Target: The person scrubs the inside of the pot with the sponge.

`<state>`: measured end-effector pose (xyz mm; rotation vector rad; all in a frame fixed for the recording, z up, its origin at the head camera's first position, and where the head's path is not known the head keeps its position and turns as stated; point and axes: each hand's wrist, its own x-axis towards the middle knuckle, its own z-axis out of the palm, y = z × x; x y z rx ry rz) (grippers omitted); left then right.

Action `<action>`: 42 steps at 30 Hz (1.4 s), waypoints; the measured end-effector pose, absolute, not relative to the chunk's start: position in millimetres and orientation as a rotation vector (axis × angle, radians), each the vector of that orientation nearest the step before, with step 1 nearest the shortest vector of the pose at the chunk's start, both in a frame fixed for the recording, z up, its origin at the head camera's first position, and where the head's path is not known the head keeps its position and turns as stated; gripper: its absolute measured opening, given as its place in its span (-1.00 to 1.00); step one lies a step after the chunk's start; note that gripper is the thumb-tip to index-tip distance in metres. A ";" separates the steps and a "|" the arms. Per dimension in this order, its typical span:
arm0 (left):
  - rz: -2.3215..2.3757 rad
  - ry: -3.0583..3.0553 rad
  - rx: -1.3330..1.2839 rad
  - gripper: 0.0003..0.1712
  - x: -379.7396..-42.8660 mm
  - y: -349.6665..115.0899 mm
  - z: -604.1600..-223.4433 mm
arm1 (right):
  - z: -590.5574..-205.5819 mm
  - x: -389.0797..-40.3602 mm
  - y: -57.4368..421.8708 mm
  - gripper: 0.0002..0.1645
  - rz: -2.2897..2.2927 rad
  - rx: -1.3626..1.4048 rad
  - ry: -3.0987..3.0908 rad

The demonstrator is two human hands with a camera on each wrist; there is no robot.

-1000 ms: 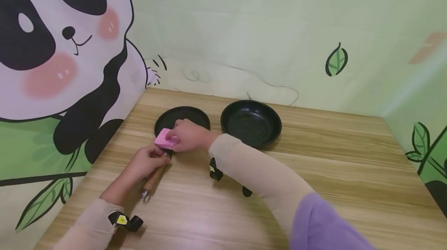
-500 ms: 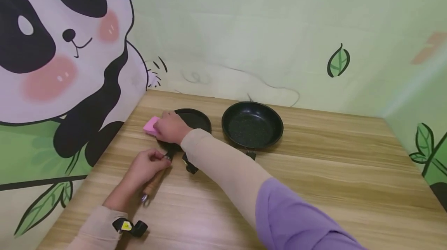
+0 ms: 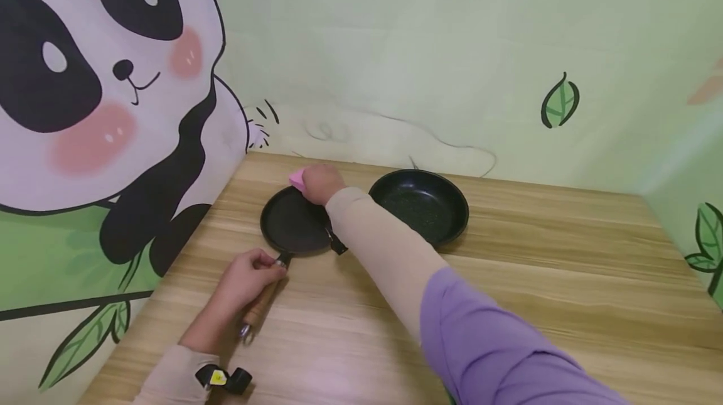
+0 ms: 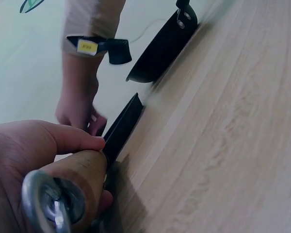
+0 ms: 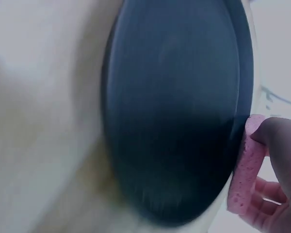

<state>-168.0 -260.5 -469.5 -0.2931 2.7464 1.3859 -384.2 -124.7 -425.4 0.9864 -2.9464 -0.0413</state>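
A shallow black frying pan (image 3: 294,223) with a wooden handle (image 3: 260,307) lies at the left of the table. My left hand (image 3: 245,282) grips that handle close to the pan; the left wrist view shows thumb and fingers round the wood (image 4: 80,179). With my right hand (image 3: 323,184) I pinch a pink sponge (image 3: 297,179) at the pan's far rim. In the right wrist view the sponge (image 5: 246,170) lies against the outside of the rim, between thumb and fingers.
To the right stands a deeper black frying pan (image 3: 423,204), partly behind my right forearm. The wooden table (image 3: 565,267) meets a pale green wall (image 3: 480,78) at the back and a panda-painted wall (image 3: 186,91) at the left.
My right hand has carried the sponge from near the handle, round the pan's left side, to the far rim. My left hand keeps its grip on the handle.
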 end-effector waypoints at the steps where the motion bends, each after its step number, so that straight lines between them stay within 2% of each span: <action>1: 1.378 2.752 -0.298 -0.67 -167.3 -260.0 -469.8 | -425.3 -387.3 -117.9 -0.62 -0.029 0.974 -2.962; 10: 1.352 2.801 -0.341 -0.68 -162.7 -255.6 -470.6 | -420.9 -382.4 -75.9 -0.81 0.082 0.997 -3.050; 18: 1.344 2.815 -0.361 -0.68 -163.1 -255.2 -471.1 | -416.9 -341.6 -65.7 -0.52 -0.127 0.999 -3.079; 24: 1.376 2.791 -0.367 -0.67 -165.5 -255.2 -474.5 | -413.1 -305.3 -61.1 -0.46 -0.064 0.974 -3.107; 29: 1.431 2.758 -0.365 -0.67 -165.3 -256.4 -477.2 | -416.2 -280.0 -72.7 -0.50 -0.078 1.041 -3.092; 35: 1.466 2.743 -0.333 -0.70 -167.6 -252.8 -476.2 | -421.1 -248.9 -99.5 -0.60 -0.036 0.948 -3.095; 42: 1.470 2.806 -0.237 -0.71 -169.8 -252.7 -477.5 | -425.4 -238.4 -119.0 -0.60 0.066 0.996 -2.987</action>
